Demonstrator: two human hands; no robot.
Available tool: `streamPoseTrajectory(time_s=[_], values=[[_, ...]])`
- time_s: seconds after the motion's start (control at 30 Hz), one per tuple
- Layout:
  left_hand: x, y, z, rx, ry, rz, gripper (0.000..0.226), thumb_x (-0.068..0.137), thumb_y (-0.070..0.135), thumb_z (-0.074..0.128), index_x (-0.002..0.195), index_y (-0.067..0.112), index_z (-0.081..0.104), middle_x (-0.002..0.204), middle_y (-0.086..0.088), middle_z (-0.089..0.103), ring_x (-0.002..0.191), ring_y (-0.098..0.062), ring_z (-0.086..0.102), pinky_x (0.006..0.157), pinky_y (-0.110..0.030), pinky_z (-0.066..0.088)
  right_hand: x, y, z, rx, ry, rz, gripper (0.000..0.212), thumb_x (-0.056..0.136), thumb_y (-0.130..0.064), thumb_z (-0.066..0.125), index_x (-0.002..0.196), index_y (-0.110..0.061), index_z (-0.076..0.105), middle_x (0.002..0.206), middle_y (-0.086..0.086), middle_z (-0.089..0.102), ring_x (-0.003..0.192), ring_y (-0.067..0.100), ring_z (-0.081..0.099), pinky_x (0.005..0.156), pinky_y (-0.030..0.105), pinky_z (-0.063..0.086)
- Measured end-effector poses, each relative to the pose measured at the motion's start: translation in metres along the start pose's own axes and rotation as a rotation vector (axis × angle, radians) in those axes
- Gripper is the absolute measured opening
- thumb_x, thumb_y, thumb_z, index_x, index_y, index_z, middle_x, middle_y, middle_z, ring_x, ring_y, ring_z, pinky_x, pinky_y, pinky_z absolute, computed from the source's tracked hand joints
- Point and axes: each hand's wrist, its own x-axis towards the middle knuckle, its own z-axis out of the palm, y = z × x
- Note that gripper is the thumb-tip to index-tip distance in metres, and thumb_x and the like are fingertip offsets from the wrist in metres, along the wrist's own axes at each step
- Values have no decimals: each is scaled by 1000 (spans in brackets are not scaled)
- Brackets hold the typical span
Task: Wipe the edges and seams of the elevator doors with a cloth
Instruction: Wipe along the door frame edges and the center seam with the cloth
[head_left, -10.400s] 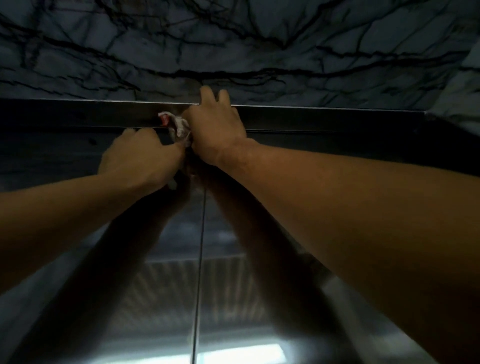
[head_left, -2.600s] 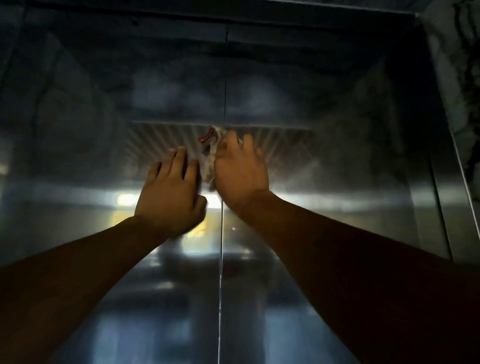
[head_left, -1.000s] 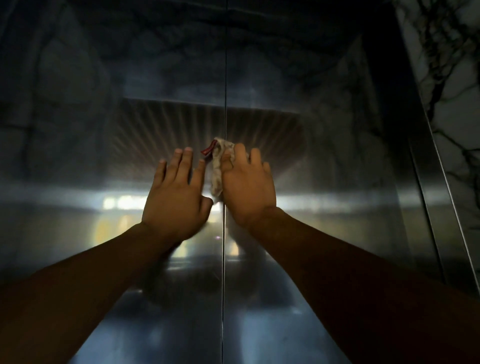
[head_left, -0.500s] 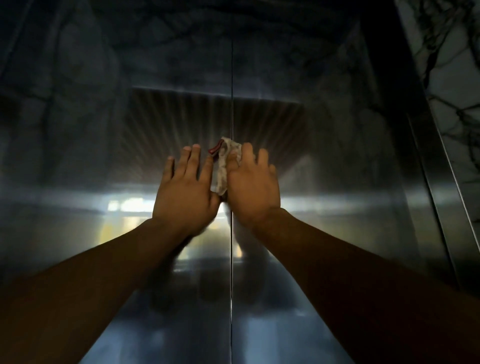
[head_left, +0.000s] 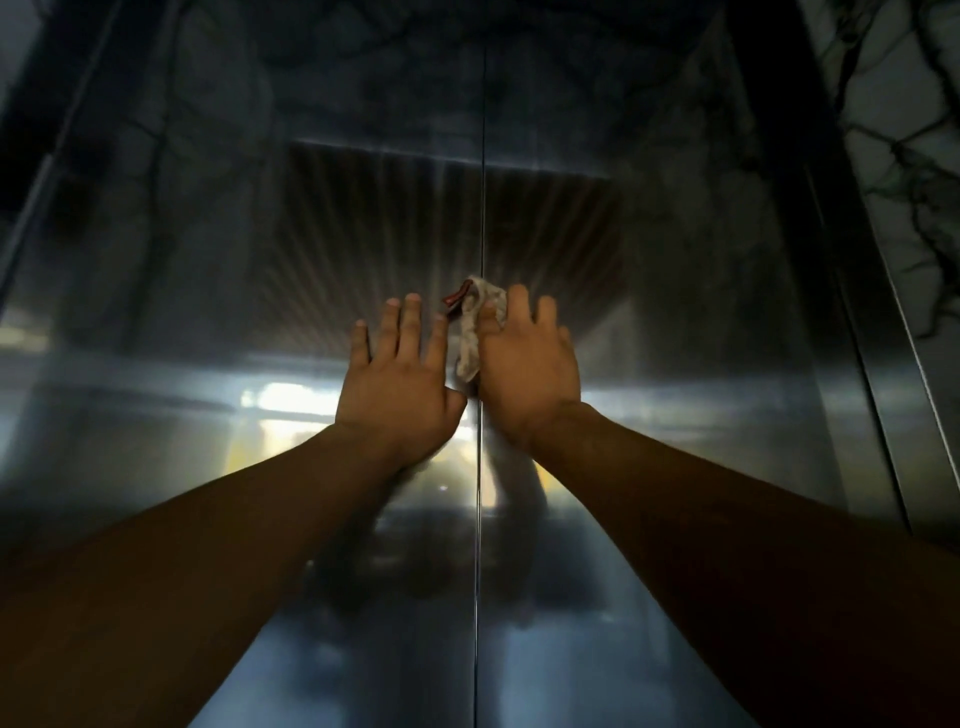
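Two brushed-steel elevator doors meet at a thin vertical centre seam (head_left: 479, 519). A small pale cloth (head_left: 475, 325) with a red tag lies on the seam at mid height. My right hand (head_left: 527, 374) presses the cloth against the seam, fingers over its right side. My left hand (head_left: 397, 384) lies flat on the left door (head_left: 208, 415) just beside the cloth, fingers spread and holding nothing. Most of the cloth is hidden under my right palm.
The right door (head_left: 701, 415) ends at a steel door frame (head_left: 893, 415). A white marble wall with dark veins (head_left: 914, 156) stands to the right. Part of the left frame (head_left: 31, 182) shows at the upper left. The doors reflect lights and my arms.
Over the last ten seconds both hands and the cloth came down the centre seam from the top of the doors. In the last second the hands stay side by side on the seam.
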Motion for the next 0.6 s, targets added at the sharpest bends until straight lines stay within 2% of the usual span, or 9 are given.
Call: streamPoseTrajectory(time_s=[0.3, 0.4, 0.5, 0.6], values=[[-92, 13, 34, 5, 15, 17, 90, 79, 58, 0, 159, 18, 5, 165, -20, -1, 153, -37, -2, 121, -57, 7, -88, -16, 8, 15, -14, -32, 40, 93, -28, 53, 131, -18, 49, 128, 7, 39, 114, 31, 40, 88, 43, 43], [-108, 15, 43, 28, 57, 33, 82, 85, 52, 8, 159, 16, 7, 165, -23, 4, 152, -39, 2, 120, -60, 9, -102, -17, 7, 19, -17, -44, 43, 93, -28, 52, 134, -17, 46, 131, 7, 38, 114, 30, 39, 90, 42, 41], [-126, 11, 50, 40, 65, 58, 77, 88, 51, 7, 159, 22, 6, 165, -20, 1, 153, -38, 0, 120, -58, 8, -121, -18, 6, 6, -41, -75, 59, 86, -37, 63, 137, -16, 43, 134, 8, 37, 117, 30, 38, 91, 41, 42], [-145, 12, 52, 41, 41, 57, 78, 86, 54, 3, 159, 24, 2, 166, -19, -2, 153, -37, -2, 120, -58, 6, -145, -21, 11, -1, -20, -79, 53, 89, -34, 59, 136, -16, 45, 134, 9, 38, 117, 29, 40, 88, 39, 43]])
